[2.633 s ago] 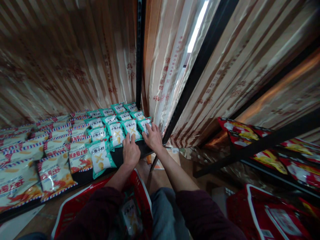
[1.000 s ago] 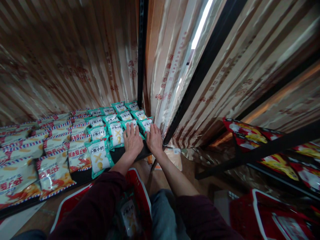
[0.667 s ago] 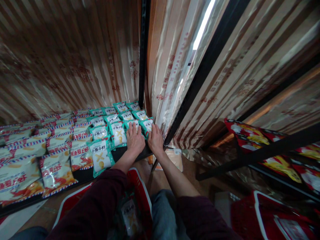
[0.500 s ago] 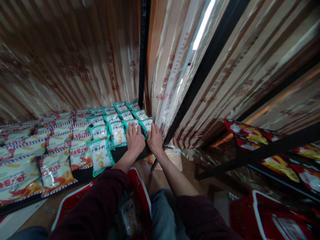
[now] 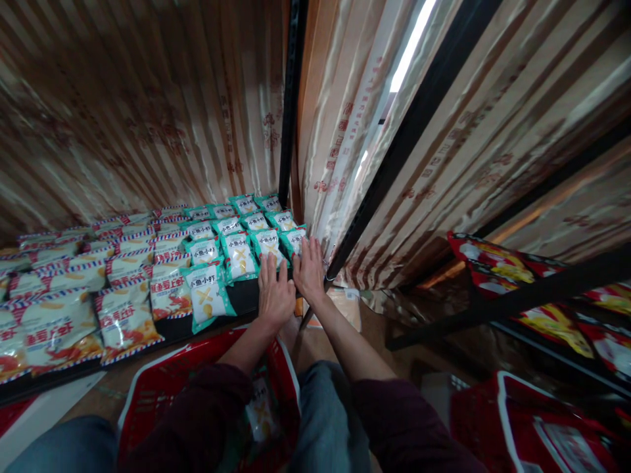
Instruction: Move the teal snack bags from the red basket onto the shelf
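Observation:
Rows of small green-and-white snack bags lie on the right end of a low black shelf [image 5: 245, 299]. My left hand [image 5: 275, 292] has its fingers stretched out at the lower edge of one green snack bag [image 5: 269, 243]. Close beside it, my right hand [image 5: 309, 270] lies with open fingers over the lower part of the rightmost green snack bag [image 5: 292, 239], partly covering it. Another green bag [image 5: 206, 294] stands at the front edge, left of my hands. Below my arms, a red basket [image 5: 162, 387] has a few similar bags inside, partly hidden by my sleeve.
Larger red-and-white snack bags [image 5: 127, 322] fill the shelf's left side. A black upright post [image 5: 374, 177] stands right of my hands, before hanging printed curtains [image 5: 197, 98]. Red-and-yellow bags [image 5: 532, 302] lie on the right shelf, with another red basket [image 5: 537, 420] below.
My left hand has drawn back slightly toward me, uncovering more of the bag in front of it. My right hand stays at the end bag. The view has shifted a little left.

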`<state>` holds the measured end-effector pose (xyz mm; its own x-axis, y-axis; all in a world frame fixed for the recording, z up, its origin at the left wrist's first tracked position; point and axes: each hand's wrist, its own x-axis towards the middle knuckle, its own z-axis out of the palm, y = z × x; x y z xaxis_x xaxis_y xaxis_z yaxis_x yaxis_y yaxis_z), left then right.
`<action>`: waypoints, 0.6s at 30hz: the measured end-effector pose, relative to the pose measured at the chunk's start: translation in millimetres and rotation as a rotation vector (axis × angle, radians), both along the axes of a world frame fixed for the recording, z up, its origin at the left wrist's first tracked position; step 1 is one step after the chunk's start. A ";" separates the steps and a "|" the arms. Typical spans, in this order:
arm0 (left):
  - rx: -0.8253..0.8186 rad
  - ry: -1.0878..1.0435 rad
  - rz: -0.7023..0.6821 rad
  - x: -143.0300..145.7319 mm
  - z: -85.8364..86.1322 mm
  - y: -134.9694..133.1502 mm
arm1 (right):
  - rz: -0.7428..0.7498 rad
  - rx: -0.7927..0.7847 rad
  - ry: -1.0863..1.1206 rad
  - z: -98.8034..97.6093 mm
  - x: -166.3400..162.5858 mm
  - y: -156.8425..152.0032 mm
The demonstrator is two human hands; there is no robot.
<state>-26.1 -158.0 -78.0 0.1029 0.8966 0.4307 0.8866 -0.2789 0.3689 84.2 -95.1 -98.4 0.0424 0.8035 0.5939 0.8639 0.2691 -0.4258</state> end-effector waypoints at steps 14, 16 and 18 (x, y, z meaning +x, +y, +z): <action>-0.085 0.025 -0.148 -30.7 -42.3 -71.5 | 0.269 -0.013 0.090 -19.5 -37.5 -96.7; -0.086 0.024 -0.150 -38.2 -44.1 -81.5 | 0.296 -0.033 0.081 -22.3 -43.4 -105.8; -0.103 0.017 -0.136 -44.9 -45.5 -91.6 | 0.321 -0.046 0.067 -23.6 -49.7 -113.2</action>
<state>-71.0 -249.5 -123.5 0.2327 0.9132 0.3345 0.8498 -0.3582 0.3866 34.5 -208.3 -122.1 -0.1792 0.8081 0.5611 0.7076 0.5021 -0.4971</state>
